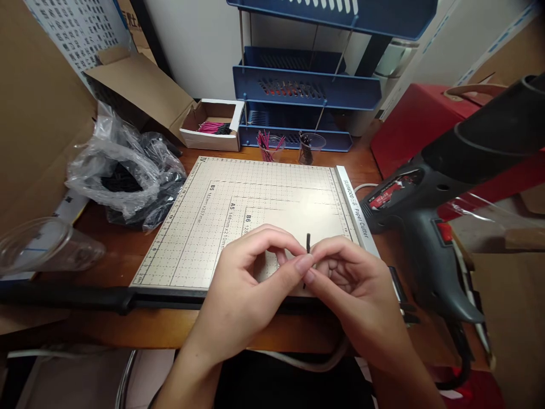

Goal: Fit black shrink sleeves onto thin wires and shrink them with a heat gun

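Fingertips and thumbs of my left hand [249,289] and my right hand [361,284] meet over the front right part of the paper cutter [272,182]. Between them they pinch a short, thin black tube [308,243], held upright. Its top end sticks up above the fingers and a dark tip shows just below the thumbs; the middle is hidden. Whether it is one piece or two joined pieces I cannot make out. Both hands are closed in a pinch, with the other fingers curled.
On the right a heat gun [430,221] stands beside the cutter. Behind are clear cups holding pink pieces [266,149] and dark pieces [305,150], a white box [210,139] and a blue rack [298,82]. Left lie a plastic bag [114,165] and a tipped cup [51,247].
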`<act>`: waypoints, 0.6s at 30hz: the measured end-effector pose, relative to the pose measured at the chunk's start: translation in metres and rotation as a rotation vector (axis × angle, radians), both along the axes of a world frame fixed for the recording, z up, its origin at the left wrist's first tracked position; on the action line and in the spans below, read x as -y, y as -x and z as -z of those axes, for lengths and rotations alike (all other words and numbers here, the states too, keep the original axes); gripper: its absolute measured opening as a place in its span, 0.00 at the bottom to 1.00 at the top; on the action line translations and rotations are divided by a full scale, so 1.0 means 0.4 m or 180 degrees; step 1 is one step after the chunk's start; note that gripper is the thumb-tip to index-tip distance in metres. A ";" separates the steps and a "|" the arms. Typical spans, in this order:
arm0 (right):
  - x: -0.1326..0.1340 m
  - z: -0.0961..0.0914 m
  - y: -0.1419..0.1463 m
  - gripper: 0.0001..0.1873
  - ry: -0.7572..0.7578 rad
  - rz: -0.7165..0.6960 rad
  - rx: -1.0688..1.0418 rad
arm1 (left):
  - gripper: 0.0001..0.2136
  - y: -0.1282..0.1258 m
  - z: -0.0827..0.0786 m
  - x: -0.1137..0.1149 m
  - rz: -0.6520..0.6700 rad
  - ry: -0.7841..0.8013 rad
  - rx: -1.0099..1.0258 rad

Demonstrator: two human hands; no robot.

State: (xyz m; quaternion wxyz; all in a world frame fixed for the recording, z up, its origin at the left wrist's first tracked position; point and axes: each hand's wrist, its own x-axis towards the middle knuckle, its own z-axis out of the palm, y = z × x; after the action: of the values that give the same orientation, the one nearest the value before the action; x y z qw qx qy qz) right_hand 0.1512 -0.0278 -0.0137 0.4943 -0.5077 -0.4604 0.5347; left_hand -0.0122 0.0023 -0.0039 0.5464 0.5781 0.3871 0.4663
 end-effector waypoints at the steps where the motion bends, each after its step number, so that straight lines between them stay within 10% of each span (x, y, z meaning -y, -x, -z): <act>1: -0.001 -0.001 0.000 0.13 0.0004 -0.0005 -0.0002 | 0.05 0.000 -0.002 0.000 -0.0005 0.0002 0.0001; 18: -0.002 -0.005 0.003 0.12 -0.0085 -0.0001 0.0021 | 0.05 0.002 0.000 0.002 -0.0069 0.0002 -0.0149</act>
State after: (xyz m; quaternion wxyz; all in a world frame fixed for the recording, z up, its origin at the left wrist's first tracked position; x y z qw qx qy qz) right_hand 0.1498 -0.0269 -0.0118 0.4994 -0.5028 -0.4692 0.5268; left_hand -0.0129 0.0016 -0.0039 0.5322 0.5845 0.4061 0.4584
